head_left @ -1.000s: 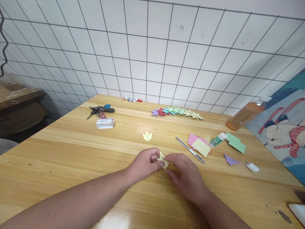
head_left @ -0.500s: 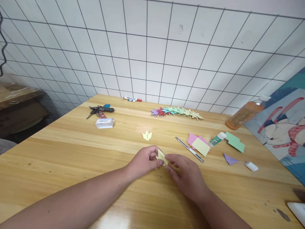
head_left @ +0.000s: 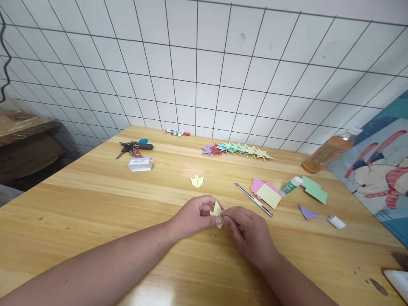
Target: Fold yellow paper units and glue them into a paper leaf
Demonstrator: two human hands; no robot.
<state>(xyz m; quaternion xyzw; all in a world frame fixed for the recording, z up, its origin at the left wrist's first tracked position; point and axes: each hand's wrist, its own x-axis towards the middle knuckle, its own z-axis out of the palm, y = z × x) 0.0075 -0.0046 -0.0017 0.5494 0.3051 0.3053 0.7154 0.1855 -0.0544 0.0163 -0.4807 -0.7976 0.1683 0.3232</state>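
Near. Folded piece, pale yellow, held between the two hands over the near part of the bench; cannot tell whether its lower tip touches the wood. Left hand: fingers narrow, pinching the piece, thumb across the front, others behind; likely a steadying hold, keeping the layers flat. Right hand: thumb and index drawn together at the piece's right edge, apparently pinching it; probably the working hand, set where a fold can be pressed. Points face up and away, which leaves the front in view.

Middle. Right side: eraser and purple piece, apart from each other. Knife lies slantwise beside pink sheets, with a yellow sheet on top. Glue lies on its side between these and green sheets. Supplies presumably sit there for the right hand's reach. Second piece, similar in shape, lies flat ahead of the hands, perhaps as a mate or pattern.

Far. Left: box, keys just behind, likely parked aside. Chain of overlapped coloured pieces near the wall, probably out of harm's way. Marker also back there; bottle tilted at far right.
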